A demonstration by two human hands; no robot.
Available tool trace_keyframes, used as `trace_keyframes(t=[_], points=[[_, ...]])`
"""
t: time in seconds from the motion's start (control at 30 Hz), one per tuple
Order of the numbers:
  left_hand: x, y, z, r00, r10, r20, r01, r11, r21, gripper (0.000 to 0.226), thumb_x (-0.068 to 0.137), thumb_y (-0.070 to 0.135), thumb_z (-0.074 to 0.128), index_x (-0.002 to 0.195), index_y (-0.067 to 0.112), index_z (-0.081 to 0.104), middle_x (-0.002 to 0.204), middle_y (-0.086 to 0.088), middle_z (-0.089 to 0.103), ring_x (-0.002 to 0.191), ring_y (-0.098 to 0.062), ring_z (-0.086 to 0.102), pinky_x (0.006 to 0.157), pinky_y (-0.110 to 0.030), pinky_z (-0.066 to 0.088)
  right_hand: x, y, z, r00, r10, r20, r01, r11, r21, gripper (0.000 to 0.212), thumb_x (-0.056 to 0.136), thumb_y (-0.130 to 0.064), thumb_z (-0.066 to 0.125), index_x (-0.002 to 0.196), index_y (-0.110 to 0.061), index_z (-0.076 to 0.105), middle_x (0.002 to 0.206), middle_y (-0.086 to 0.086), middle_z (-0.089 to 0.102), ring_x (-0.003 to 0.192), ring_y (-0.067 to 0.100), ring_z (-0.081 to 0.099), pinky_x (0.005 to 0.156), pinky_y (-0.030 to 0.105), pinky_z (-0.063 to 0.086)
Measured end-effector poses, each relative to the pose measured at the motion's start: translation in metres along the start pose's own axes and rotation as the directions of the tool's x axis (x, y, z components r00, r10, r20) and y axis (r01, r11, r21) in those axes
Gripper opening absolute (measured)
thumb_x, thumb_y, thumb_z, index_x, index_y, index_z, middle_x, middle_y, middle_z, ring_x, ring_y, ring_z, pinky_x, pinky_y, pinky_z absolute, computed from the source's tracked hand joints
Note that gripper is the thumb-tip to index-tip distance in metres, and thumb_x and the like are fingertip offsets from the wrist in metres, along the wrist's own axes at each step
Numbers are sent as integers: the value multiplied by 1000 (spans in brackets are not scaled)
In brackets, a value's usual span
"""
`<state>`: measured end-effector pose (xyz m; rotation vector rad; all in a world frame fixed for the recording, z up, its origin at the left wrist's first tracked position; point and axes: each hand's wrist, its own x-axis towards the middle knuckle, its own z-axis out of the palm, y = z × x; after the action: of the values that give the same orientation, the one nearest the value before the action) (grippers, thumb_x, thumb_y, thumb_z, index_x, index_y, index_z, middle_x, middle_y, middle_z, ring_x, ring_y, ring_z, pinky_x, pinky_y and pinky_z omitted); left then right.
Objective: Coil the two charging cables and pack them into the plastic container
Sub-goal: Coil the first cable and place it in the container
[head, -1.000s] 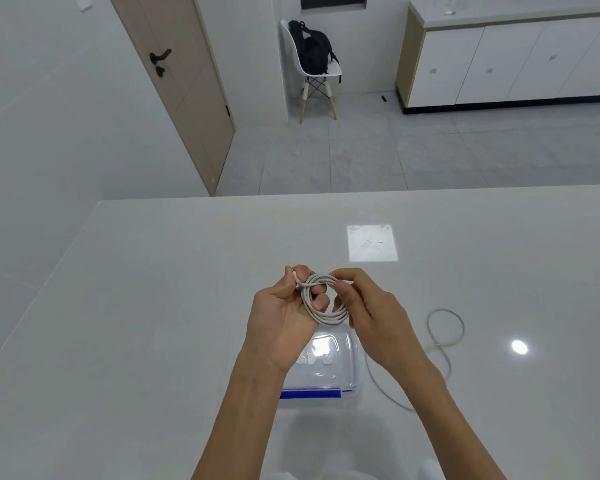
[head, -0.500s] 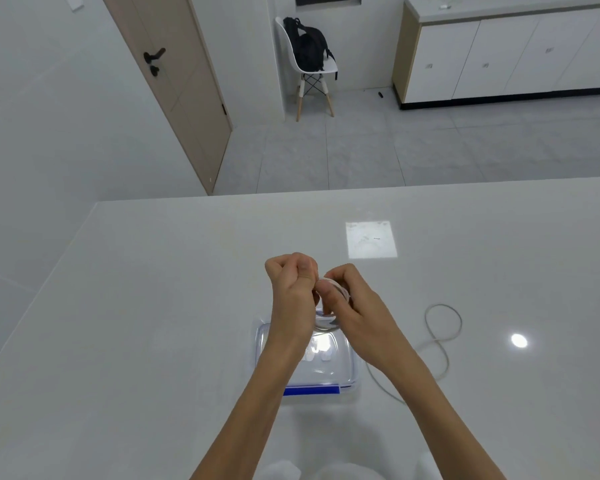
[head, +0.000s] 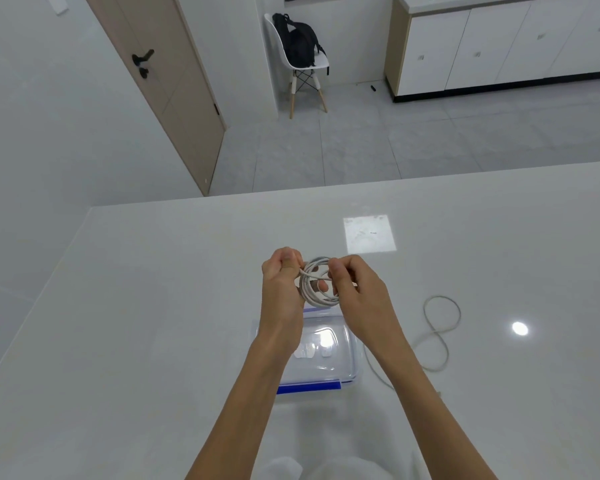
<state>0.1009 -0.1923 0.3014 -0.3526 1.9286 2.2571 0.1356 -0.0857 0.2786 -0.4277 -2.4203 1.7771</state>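
A white charging cable wound into a small coil hangs between both hands above the table. My left hand grips the coil's left side. My right hand pinches its upper right part. Just below the hands stands a clear plastic container with a blue strip along its near edge; my left forearm hides part of it. A second white cable lies loose in open loops on the table, to the right of the container.
The white table reaches to the left edge and the far edge. Beyond it are a tiled floor, a wooden door, a white chair with a black backpack and white cabinets.
The coil, bunched between closed hands half a second ago, is spread out as a round loop again. Both hands have shifted slightly on it; the loose cable and container have not moved.
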Motion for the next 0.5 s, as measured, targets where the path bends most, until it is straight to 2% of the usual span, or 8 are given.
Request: trace_keyframes(t=[0.07, 0.13, 0.23, 0.3, 0.37, 0.43, 0.5], points=[[2, -1, -2, 1000, -29, -10, 29, 1000, -3, 26, 105, 28, 37, 88, 12, 49, 75, -3, 49, 60, -13, 54, 56, -27, 52, 2, 2, -1, 997, -41, 72, 45, 997, -61, 26, 101, -39, 45, 94, -19, 59, 77, -5, 65, 72, 16, 62, 70, 32, 53], [2, -4, -5, 996, -90, 21, 90, 996, -15, 27, 105, 31, 38, 87, 15, 49, 77, -10, 51, 59, -16, 51, 51, -24, 49, 4, 6, -6, 988, -36, 147, 53, 993, -108, 26, 100, -42, 46, 93, -21, 62, 77, -5, 65, 71, 13, 61, 70, 30, 52], [-4, -5, -12, 973, -190, 132, 194, 981, -21, 26, 104, 32, 39, 94, 11, 50, 75, -5, 64, 65, -18, 62, 59, -30, 56, 7, 9, -18, 975, -16, 223, 55, 984, -172, 24, 99, -39, 49, 95, -24, 67, 81, -11, 68, 69, 5, 59, 65, 18, 45], [-5, -8, -15, 959, -220, 176, 225, 974, -6, 27, 105, 32, 38, 91, 11, 50, 87, -10, 64, 77, -21, 67, 72, -39, 59, 7, 9, -21, 971, -30, 239, 95, 959, -266, 24, 100, -39, 48, 99, -25, 67, 85, -12, 69, 68, 3, 58, 64, 14, 40], [-7, -11, -14, 961, -216, 171, 200, 974, 105, 28, 105, 36, 34, 92, 15, 47, 90, -11, 63, 79, -21, 67, 81, -42, 57, 8, 9, -17, 965, -64, 253, 156, 919, -363, 24, 101, -40, 46, 101, -26, 66, 85, -12, 70, 67, 3, 57, 64, 18, 42], [-11, -17, -10, 967, -211, 142, 181, 964, 197, 29, 105, 40, 30, 96, 18, 46, 90, -10, 63, 78, -19, 65, 86, -41, 56, 9, 10, -12, 966, -93, 242, 185, 902, -389, 23, 100, -41, 46, 102, -27, 63, 84, -12, 70, 71, 4, 62, 69, 25, 50], [-13, -20, -4, 977, -201, 74, 186, 967, 174, 30, 105, 41, 29, 100, 17, 46, 84, -9, 62, 70, -17, 60, 81, -36, 54, 8, 9, -6, 974, -110, 198, 176, 917, -358, 22, 99, -42, 47, 106, -27, 62, 83, -13, 66, 73, 4, 60, 72, 25, 50]])
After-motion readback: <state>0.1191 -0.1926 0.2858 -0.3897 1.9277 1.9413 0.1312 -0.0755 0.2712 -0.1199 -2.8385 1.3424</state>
